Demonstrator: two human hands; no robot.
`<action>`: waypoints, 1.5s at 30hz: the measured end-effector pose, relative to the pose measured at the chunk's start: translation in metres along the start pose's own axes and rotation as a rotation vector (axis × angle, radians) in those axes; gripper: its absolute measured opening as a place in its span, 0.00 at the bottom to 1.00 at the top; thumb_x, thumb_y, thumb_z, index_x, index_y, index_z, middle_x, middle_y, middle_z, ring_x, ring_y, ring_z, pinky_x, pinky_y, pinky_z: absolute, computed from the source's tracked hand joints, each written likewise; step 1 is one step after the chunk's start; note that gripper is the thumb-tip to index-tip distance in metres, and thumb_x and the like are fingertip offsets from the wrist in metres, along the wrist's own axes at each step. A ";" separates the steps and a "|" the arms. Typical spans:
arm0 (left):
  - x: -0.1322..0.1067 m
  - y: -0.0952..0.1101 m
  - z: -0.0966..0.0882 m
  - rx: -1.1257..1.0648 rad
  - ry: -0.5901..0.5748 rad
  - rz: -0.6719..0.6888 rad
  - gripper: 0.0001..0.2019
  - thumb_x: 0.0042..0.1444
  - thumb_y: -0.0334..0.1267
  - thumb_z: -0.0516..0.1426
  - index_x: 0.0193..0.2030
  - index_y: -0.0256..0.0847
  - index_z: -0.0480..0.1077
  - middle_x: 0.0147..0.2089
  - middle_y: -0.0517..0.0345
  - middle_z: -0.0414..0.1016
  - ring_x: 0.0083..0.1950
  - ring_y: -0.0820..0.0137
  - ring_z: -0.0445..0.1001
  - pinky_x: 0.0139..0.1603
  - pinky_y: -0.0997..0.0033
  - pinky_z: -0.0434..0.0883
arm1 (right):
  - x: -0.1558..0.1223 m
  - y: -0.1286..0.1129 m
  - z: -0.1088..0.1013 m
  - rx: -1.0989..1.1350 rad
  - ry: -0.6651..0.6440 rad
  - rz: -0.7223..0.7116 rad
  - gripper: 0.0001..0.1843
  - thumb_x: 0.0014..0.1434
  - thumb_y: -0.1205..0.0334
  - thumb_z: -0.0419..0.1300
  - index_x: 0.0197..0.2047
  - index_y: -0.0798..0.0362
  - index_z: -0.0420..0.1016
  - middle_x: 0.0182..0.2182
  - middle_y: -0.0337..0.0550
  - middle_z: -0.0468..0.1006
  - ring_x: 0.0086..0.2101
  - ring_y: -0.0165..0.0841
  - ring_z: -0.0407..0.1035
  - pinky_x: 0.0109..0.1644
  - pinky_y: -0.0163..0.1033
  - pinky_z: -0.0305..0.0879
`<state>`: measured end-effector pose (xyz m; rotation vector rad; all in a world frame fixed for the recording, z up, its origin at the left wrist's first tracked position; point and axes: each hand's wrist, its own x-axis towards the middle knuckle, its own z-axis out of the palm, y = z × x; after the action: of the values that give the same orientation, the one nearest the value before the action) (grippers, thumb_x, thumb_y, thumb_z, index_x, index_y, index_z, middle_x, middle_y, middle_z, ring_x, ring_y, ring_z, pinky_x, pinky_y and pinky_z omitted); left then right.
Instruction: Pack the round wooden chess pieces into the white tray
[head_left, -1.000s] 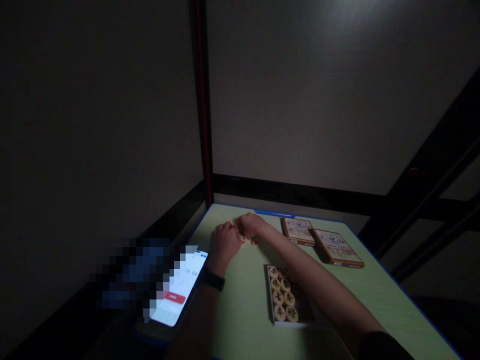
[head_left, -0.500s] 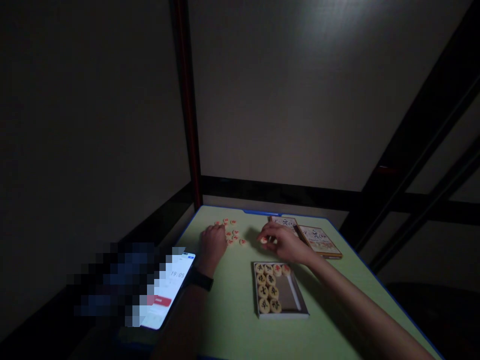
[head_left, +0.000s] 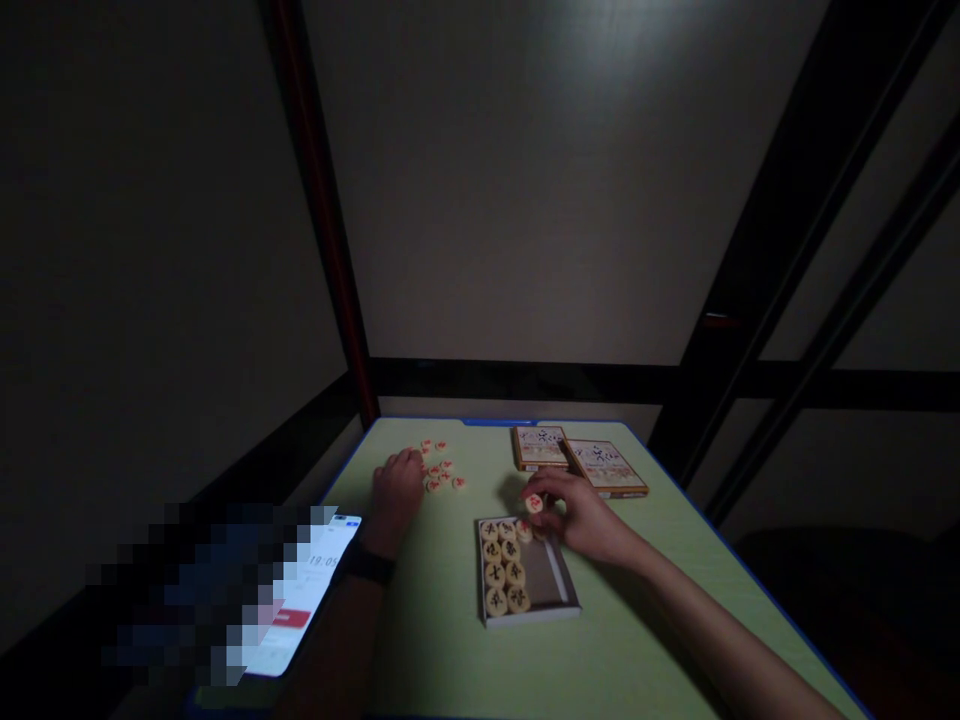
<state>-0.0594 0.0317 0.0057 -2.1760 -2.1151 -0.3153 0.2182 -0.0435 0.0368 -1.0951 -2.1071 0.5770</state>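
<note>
A Chinese chess piece with a red character is pinched between the thumb and fingers of my right hand. This hand hovers over the far right corner of a shallow open box. Round pieces with black characters fill two columns on the box's left side, and a red-marked piece lies in its far row. My left hand rests on the table beside several loose red-marked pieces. Its fingers are curled, and whatever they hold, if anything, is hidden.
Two flat printed boxes lie at the back right of the green table. At the left edge is a phone with a lit screen. Walls stand behind and to the left.
My right hand has brought its piece nearer, from beyond the box to over its far edge. My left hand stays beside the loose pieces. The camera view has shifted slightly.
</note>
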 end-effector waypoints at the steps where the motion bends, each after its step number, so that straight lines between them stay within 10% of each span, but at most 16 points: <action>1: 0.000 0.000 -0.001 0.001 0.000 0.007 0.15 0.66 0.33 0.47 0.54 0.38 0.71 0.54 0.43 0.74 0.57 0.57 0.71 0.52 0.57 0.68 | 0.000 0.000 -0.001 0.000 -0.007 0.004 0.12 0.51 0.76 0.62 0.38 0.54 0.78 0.38 0.44 0.77 0.35 0.33 0.71 0.39 0.36 0.66; 17: 0.009 0.021 0.026 -0.393 0.488 0.267 0.08 0.66 0.31 0.51 0.47 0.40 0.70 0.45 0.53 0.72 0.47 0.66 0.73 0.53 0.66 0.71 | -0.015 -0.032 -0.008 -0.278 -0.353 -0.130 0.11 0.48 0.80 0.59 0.30 0.54 0.73 0.31 0.39 0.72 0.32 0.29 0.66 0.35 0.32 0.57; 45: -0.015 0.045 0.019 -0.419 0.255 0.488 0.10 0.66 0.32 0.50 0.50 0.41 0.70 0.48 0.53 0.73 0.52 0.65 0.73 0.57 0.64 0.70 | -0.016 -0.034 0.009 -0.586 -0.364 -0.082 0.09 0.53 0.73 0.58 0.38 0.56 0.75 0.37 0.45 0.76 0.33 0.33 0.69 0.35 0.36 0.59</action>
<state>-0.0134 0.0191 -0.0122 -2.6021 -1.4208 -0.9926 0.2001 -0.0765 0.0465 -1.2737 -2.7271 0.1132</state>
